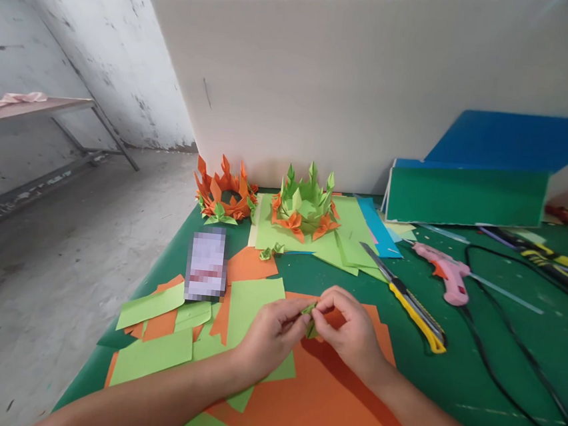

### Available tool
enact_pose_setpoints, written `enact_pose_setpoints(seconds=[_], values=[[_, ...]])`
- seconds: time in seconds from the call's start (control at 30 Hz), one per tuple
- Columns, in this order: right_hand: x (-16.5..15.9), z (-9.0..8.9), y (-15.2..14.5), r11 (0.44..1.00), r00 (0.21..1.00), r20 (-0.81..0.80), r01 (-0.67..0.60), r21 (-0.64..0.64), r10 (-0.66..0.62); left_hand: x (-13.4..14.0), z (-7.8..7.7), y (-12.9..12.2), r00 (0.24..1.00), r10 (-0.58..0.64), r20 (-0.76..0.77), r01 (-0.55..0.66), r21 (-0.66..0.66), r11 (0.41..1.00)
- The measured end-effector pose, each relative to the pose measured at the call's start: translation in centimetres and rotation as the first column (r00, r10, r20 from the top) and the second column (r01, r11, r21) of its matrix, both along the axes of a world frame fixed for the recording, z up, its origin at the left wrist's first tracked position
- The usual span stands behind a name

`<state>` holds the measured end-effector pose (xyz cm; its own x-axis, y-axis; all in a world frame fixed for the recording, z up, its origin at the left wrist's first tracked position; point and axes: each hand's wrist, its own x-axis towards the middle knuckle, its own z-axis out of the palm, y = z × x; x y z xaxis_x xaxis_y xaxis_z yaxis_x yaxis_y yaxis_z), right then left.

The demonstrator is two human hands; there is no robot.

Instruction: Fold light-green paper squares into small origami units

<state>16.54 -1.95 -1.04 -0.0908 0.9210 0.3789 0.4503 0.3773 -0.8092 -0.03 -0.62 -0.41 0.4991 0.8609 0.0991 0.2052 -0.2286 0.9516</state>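
Between both hands is a small folded piece of green paper, pinched above a large orange sheet. My left hand grips its left side with thumb and forefinger. From the right, my right hand pinches the same piece at its top edge. Fingers cover much of the fold, so its exact shape is hard to make out. Green paper sheets and orange scraps lie left of my hands. Just beyond them sit small green folded paper pieces.
An orange paper crown and a green-and-orange paper crown stand at the back. Rightward lie a yellow utility knife with its blade out, a pink glue gun with a black cord, and pliers. A blurred box lies left.
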Motion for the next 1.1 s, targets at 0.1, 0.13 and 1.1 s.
enact_pose_setpoints(seconds=[0.1,0.13,1.1], values=[[-0.04,0.02,-0.04,1.0,1.0,0.009,-0.002,0.012,0.002,0.06,0.02,-0.1,1.0,-0.007,0.006,0.007,0.009,1.0],[-0.04,0.01,-0.05,1.0,1.0,0.012,-0.005,0.016,0.004,0.09,0.03,-0.12,1.0,-0.007,0.008,0.007,0.012,1.0],[-0.06,-0.08,-0.05,0.999,0.999,-0.029,-0.041,-0.019,0.041,0.21,0.1,-0.02,0.998,-0.042,0.054,0.042,0.012,0.999]])
